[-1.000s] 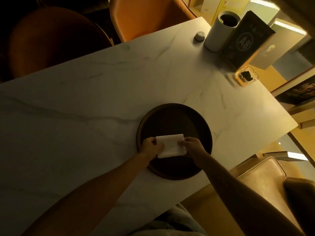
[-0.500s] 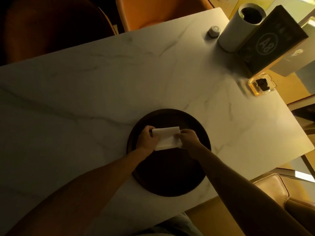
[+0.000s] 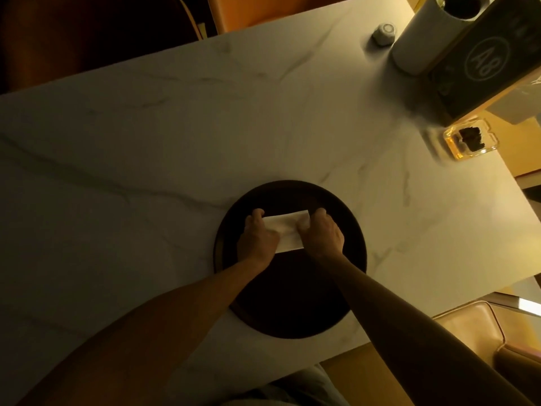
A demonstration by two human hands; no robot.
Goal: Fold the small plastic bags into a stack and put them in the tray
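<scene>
A folded white stack of plastic bags [image 3: 287, 230] lies over the far half of a round dark tray [image 3: 292, 312] on the marble table. My left hand [image 3: 256, 240] grips the stack's left end and my right hand [image 3: 320, 234] grips its right end, fingers curled over the far edge. Both hands cover the stack's ends, so only its middle strip shows. Whether the stack rests flat on the tray or is held just above it is unclear in the dim light.
At the table's far right stand a white cylinder [image 3: 421, 33], a dark box marked A8 [image 3: 483, 60], a small round knob [image 3: 384, 32] and a glass ashtray [image 3: 470, 140]. An orange chair [image 3: 263, 10] is beyond the table; a tan seat [image 3: 483, 332] is at my right.
Both hands have carried the stack farther from me, toward the tray's far half. The camera has tilted down and closer, so the tray sits lower in view.
</scene>
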